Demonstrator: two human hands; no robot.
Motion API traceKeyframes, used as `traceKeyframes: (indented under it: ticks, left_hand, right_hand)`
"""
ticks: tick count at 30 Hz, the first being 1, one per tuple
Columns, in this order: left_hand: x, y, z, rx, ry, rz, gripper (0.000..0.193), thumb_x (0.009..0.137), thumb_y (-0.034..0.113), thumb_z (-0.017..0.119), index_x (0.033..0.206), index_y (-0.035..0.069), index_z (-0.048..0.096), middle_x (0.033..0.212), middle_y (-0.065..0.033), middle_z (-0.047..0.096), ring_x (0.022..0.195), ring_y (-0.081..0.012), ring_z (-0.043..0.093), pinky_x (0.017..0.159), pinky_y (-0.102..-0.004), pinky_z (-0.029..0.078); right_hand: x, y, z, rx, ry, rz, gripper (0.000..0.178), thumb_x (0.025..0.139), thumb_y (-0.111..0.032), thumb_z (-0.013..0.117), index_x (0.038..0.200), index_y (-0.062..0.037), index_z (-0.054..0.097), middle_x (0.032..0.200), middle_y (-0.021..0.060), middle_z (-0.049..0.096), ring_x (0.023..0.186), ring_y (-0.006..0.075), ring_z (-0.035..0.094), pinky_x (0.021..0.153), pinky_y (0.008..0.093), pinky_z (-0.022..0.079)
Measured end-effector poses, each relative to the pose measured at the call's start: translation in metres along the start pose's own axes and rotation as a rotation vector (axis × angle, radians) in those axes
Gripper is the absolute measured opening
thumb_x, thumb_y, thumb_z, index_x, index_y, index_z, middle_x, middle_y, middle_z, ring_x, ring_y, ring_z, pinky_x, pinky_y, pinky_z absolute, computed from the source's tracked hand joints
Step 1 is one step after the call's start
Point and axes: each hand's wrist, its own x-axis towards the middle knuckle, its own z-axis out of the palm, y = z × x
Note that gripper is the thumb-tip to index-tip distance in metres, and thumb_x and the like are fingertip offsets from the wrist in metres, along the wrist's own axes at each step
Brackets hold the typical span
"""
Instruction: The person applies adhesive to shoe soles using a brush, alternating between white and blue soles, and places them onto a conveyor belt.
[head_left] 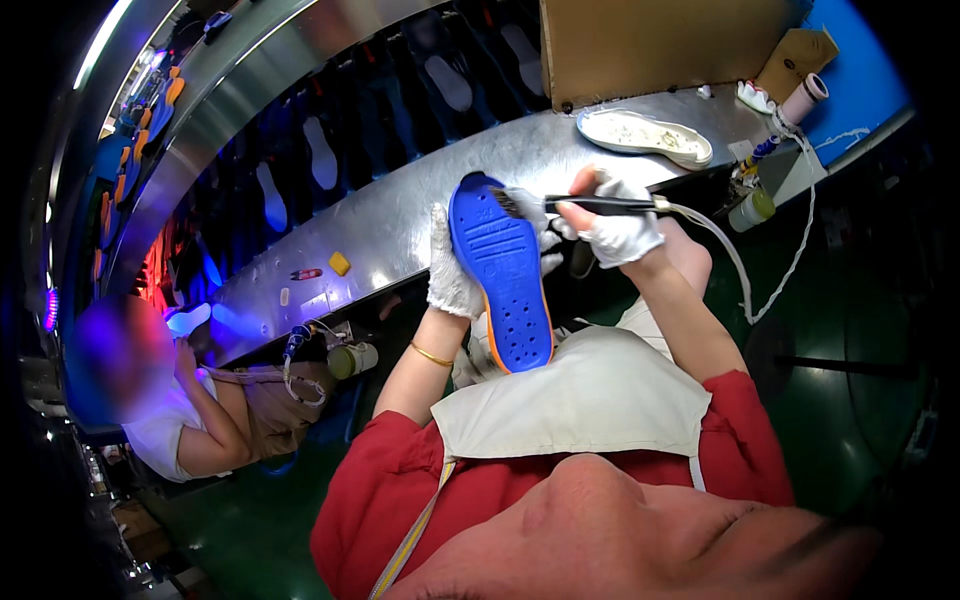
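Note:
In my gloved left hand (453,278) I hold a blue shoe insole (500,250) with an orange edge. Its face carries raised ridges and small holes, and my fingers show past its right side. My right hand (622,225), in a white glove with bare fingertips, is closed around a black-handled brush (605,205). The dark bristles touch the insole near its upper right edge. From the brush's back end runs a pale tube (725,240).
A steel bench ledge (400,215) borders a belt carrying several pale soles. On the ledge lie a white shoe sole (645,137) and a yellow block (339,264). A cardboard box (660,50) stands behind. At left, a person (190,410) handles a sole; a lidded jar (752,210) hangs at right.

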Motion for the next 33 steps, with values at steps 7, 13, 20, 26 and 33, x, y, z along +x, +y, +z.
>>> traceKeyframes:
  ticks: [7,13,20,26,33]
  left_hand:
    - [0.031,-0.029,0.019,0.016,0.11,0.372,0.077,0.081,0.072,0.034,0.13,0.013,0.041,0.12,-0.0137,0.053,0.107,-0.0255,0.054,0.092,-0.0375,0.046]
    - [0.046,-0.03,0.001,0.067,0.227,0.454,0.075,0.083,0.07,0.032,0.12,0.006,0.049,0.115,-0.0098,0.056,0.103,-0.0196,0.056,0.092,-0.0328,0.046]
    - [0.033,-0.023,-0.007,0.064,0.125,0.368,0.069,0.083,0.064,0.043,0.128,0.012,0.045,0.121,-0.0084,0.054,0.108,-0.0215,0.053,0.095,-0.0357,0.043]
    - [0.017,-0.005,-0.026,0.105,0.12,0.389,0.08,0.081,0.07,0.037,0.131,0.008,0.04,0.125,-0.0147,0.05,0.111,-0.0262,0.052,0.098,-0.0397,0.041]
    - [0.016,0.01,-0.031,0.147,0.069,0.314,0.083,0.082,0.07,0.036,0.136,0.007,0.035,0.128,-0.0205,0.047,0.115,-0.0318,0.049,0.1,-0.043,0.038]
  right_hand:
    - [0.024,0.007,0.012,-0.141,0.115,-0.156,0.021,0.08,-0.005,0.065,0.094,-0.0037,0.049,0.085,0.0057,0.058,0.072,0.0107,0.06,0.068,0.0234,0.05]
    - [0.026,0.02,0.031,-0.438,0.085,-0.391,0.017,0.078,0.0,0.064,0.089,-0.0034,0.052,0.072,0.0041,0.057,0.063,0.0093,0.057,0.058,0.0219,0.047]
    - [0.015,0.028,0.008,-0.101,0.077,-0.151,0.014,0.081,0.003,0.057,0.089,-0.0043,0.049,0.072,0.0026,0.055,0.062,0.0093,0.056,0.058,0.0207,0.046]
    - [-0.005,0.041,0.042,-0.079,-0.149,-0.159,0.019,0.078,0.003,0.061,0.093,-0.0024,0.05,0.077,0.005,0.055,0.061,0.0107,0.057,0.055,0.0225,0.047]
    - [-0.007,0.043,0.049,-0.217,-0.122,-0.246,0.016,0.078,0.005,0.061,0.089,-0.0032,0.052,0.077,0.006,0.059,0.06,0.0092,0.058,0.056,0.0226,0.048]
